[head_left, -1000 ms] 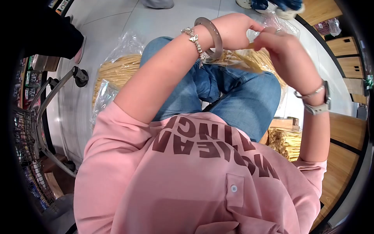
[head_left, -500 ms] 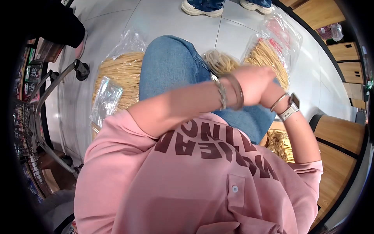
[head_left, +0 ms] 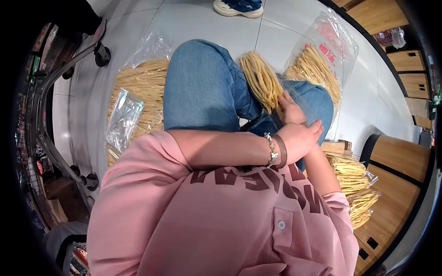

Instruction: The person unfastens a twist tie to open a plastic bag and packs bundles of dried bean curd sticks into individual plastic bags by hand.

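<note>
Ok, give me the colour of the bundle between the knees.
The bundle is pale yellow; the head view shows it best.

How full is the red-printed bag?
Partly full: yellow strands fill the end of the bag nearer the knees; the printed end shows floor through it. Mouth open or shut: cannot tell.

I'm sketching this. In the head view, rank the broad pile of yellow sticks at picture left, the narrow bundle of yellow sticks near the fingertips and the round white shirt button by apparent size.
1. Broad pile of yellow sticks
2. Narrow bundle of yellow sticks
3. Round white shirt button
</note>
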`<move>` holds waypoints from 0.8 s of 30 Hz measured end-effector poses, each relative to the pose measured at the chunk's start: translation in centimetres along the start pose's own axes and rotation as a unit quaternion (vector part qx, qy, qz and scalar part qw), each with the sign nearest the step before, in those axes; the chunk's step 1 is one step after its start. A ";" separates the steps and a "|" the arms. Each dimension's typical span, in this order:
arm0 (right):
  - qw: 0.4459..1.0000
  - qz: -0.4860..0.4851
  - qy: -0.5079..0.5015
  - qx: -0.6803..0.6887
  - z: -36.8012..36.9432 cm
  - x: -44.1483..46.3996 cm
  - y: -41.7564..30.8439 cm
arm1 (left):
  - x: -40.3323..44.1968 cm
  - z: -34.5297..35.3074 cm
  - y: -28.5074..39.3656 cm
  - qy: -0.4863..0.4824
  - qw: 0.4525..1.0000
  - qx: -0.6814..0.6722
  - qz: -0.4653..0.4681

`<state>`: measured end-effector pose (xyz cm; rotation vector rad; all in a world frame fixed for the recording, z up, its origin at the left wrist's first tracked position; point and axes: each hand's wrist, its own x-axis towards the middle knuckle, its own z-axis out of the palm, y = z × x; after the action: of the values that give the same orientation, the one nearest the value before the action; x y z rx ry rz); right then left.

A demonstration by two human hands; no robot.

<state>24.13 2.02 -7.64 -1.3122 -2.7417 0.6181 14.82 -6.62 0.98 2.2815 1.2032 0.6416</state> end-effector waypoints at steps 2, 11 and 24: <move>1.000 0.019 0.007 0.001 0.5 0.3 -0.3 | -0.4 1.7 -0.6 0.037 0.999 -0.007 0.018; 0.995 0.050 0.082 0.016 1.7 2.3 -0.3 | 0.2 0.6 -1.1 -0.014 1.000 -0.007 0.014; 0.994 -0.005 0.097 0.044 1.8 4.0 -0.9 | -0.4 0.7 -0.9 -0.015 1.000 0.001 0.019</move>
<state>20.50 3.90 -9.51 -1.2659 -2.5360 0.5707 14.52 -6.61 -0.20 2.3115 1.1495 0.6188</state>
